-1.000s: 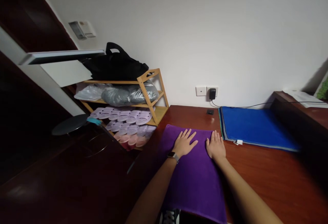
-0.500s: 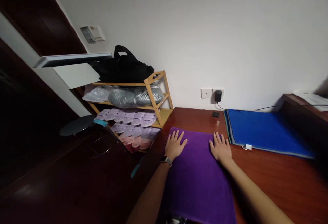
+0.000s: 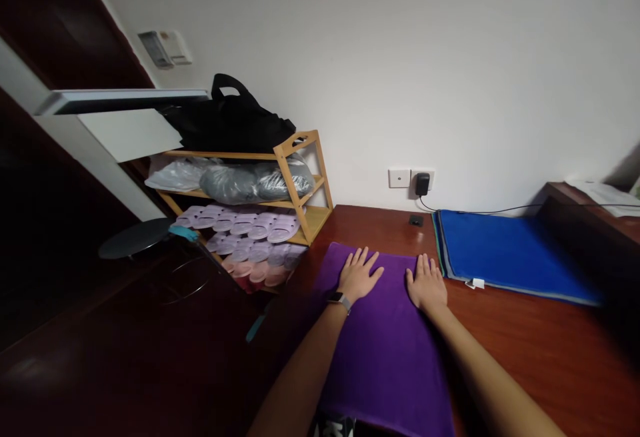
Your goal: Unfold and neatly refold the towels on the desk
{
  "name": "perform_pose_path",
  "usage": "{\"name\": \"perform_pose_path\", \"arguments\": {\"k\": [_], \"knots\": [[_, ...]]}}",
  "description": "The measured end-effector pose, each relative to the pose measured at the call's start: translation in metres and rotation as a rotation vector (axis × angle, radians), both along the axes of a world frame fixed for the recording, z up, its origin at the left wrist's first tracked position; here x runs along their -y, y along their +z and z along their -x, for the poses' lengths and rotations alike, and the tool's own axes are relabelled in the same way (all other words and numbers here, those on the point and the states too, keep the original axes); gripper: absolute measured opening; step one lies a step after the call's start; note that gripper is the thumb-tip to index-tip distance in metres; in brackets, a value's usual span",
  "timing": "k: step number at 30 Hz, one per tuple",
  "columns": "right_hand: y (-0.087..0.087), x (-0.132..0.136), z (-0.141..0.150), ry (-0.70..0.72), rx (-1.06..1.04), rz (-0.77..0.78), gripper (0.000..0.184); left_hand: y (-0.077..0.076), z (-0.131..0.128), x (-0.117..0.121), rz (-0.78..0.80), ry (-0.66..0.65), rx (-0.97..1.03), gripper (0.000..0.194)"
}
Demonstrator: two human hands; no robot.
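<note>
A purple cloth (image 3: 385, 350) lies spread on the reddish-brown table (image 3: 520, 350), its near end reaching the front edge. My left hand (image 3: 358, 274) rests flat on its far part, fingers spread, a watch (image 3: 340, 300) on that wrist. At the cloth's right far corner lies my right hand (image 3: 427, 284), palm down with the fingers stretched out and the thumb apart. Neither hand holds anything. To the right of my right hand is a stack of folded cloths (image 3: 510, 250), blue on top, with a white tag (image 3: 475, 283) at its near edge.
Left of the table stands a wooden rack (image 3: 320, 217) holding lilac and pink slippers (image 3: 250, 224), plastic-wrapped bundles (image 3: 235, 182) and a black bag (image 3: 235, 117). A round stool (image 3: 135, 237) is further left. A black plug adapter (image 3: 423, 184) sits in the wall socket, its cable running right.
My left hand has slid right across the cloth, away from its left edge. The right hand stays near the right far corner. The view has shifted slightly.
</note>
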State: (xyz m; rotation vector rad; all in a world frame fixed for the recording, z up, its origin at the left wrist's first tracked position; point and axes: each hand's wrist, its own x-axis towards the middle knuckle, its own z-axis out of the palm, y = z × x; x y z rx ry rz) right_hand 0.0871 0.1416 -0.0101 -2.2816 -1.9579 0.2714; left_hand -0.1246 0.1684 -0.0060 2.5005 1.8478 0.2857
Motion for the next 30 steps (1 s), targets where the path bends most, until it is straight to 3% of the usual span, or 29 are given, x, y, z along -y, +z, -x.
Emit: {"name": "perform_pose_path", "arguments": {"k": [6,8,14,20,22,24,27,30], "knots": [[-0.004,0.000,-0.002,0.005,-0.007,-0.001,0.075,0.005,0.073,-0.006,0.063,0.192,-0.018,0.068],[-0.003,0.000,-0.002,0.006,0.001,0.002,0.075,0.006,0.086,-0.004,0.061,0.215,-0.023,0.068],[0.001,0.006,0.001,-0.005,0.049,0.052,0.074,0.006,0.082,0.001,0.046,0.225,-0.028,0.067],[0.000,0.014,0.003,-0.016,0.020,0.004,0.074,0.011,0.089,-0.001,0.069,0.226,-0.042,0.063],[0.000,0.014,0.004,-0.014,0.006,0.001,0.074,0.014,0.080,0.000,0.042,0.238,-0.057,0.062],[0.000,0.013,0.004,-0.014,-0.004,-0.003,0.073,0.015,0.055,0.005,-0.046,0.212,-0.042,0.061],[0.001,0.012,0.003,-0.014,-0.011,-0.005,0.073,0.008,-0.008,0.021,-0.138,0.006,0.024,0.059],[0.002,0.012,0.001,0.007,-0.001,0.011,0.069,-0.003,-0.064,0.035,-0.108,-0.208,0.070,0.056]]}}
